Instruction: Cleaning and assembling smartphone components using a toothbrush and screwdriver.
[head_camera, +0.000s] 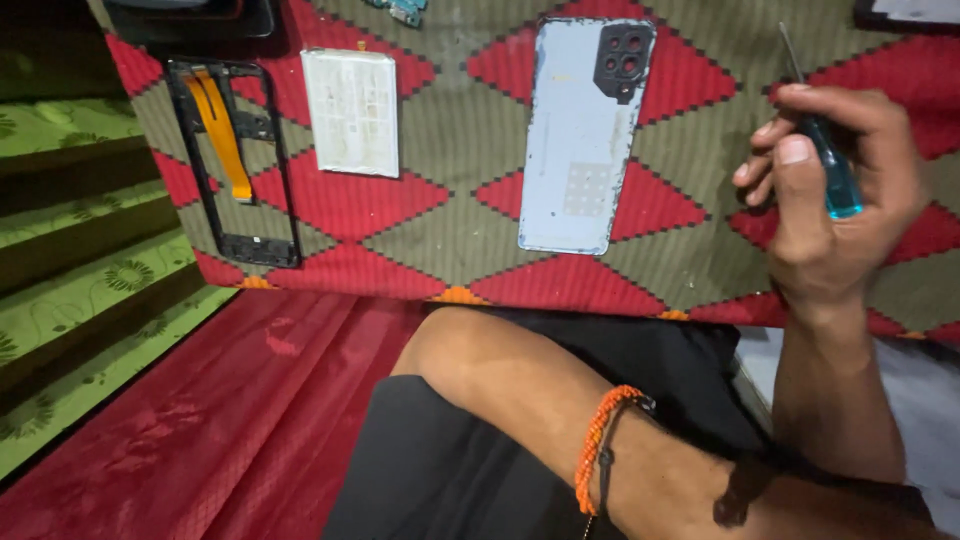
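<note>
1. The right hand (835, 200) is raised at the right side of the view, above a mat (450, 240) patterned in red and olive diamonds, palm side turned toward the camera.
2. Its fingers (790, 150) are curled shut around a small screwdriver (825, 150). The clear blue handle lies across the inner side of the fingers, pressed there by the thumb, and its rounded butt end pokes out just below the fingertips toward the palm.
3. The thin metal shaft of the screwdriver rises out of the top of the fist, tilted slightly to the left, and its tip points up toward the far edge of the mat.
4. The screwdriver touches nothing but the hand; it is held well apart from the parts laid on the mat.
5. The left forearm crosses the bottom of the view with an orange braided bracelet (600, 445) and a dark cord at the wrist. The left hand itself is out of the picture, so its fingers cannot be told.
6. On the mat, to the left of the right hand, lies a pale blue phone back cover (580, 150) with a black camera block at its top corner.
7. Further left lies a white rectangular battery (352, 112), and beside it a black phone frame (235, 165) with an orange ribbon cable running down it.
</note>
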